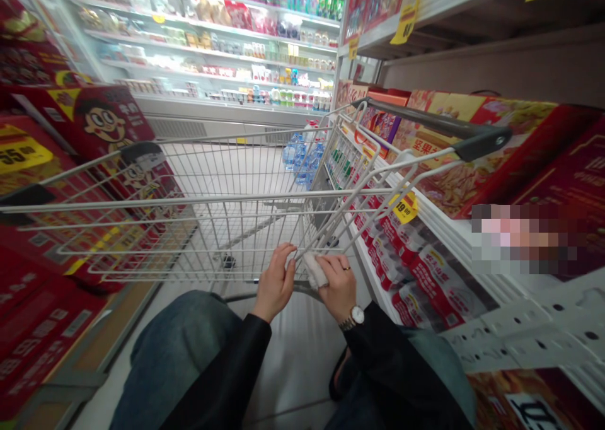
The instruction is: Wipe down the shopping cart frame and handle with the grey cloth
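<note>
Red boxed goods [496,165] lining both sides, a wire shopping cart [203,228] straight ahead, and over its near side a crumpled white tissue [315,270], long axis slanting far-left to near-right, clamped tight in the right hand [338,285], the left hand [276,283] curled just beside it, contact hard to tell!

Crumpled white tissue [315,270] (in right hand [337,286])

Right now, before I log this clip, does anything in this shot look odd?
Yes. A pixelated mosaic patch covers part of the red boxes on the right, hiding what lies there. Less oddly, a crumpled white tissue is bunched between the left hand and right hand on the cart handle.
</note>
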A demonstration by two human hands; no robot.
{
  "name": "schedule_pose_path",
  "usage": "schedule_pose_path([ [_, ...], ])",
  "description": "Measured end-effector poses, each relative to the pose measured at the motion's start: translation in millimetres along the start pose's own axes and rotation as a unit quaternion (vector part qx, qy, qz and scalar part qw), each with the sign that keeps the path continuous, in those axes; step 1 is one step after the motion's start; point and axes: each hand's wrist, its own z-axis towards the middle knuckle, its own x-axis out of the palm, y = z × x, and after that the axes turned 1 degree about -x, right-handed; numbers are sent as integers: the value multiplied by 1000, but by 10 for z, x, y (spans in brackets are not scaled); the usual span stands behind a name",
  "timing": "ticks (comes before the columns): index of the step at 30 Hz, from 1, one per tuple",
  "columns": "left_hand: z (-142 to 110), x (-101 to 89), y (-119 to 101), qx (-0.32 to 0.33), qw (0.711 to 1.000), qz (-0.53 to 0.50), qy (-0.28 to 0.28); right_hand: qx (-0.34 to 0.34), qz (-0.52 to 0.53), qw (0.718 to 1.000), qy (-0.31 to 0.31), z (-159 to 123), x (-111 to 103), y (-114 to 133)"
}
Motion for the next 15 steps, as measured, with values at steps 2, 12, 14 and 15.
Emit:
schedule_pose_path([
  [2, -1, 0, 1, -1, 1000, 0, 0, 5, 19, 999, -46, 35, -101, -36],
  [12, 6, 18, -9, -5, 1000, 0, -7, 5, -30, 996, 85, -80, 265, -29],
  [14, 3, 18, 4, -3, 1000, -5, -6, 5, -22, 998, 59, -48, 175, -30],
  [15, 1, 19, 12, -2, 1000, -8, -6, 5, -14, 999, 37, -27, 114, -36],
])
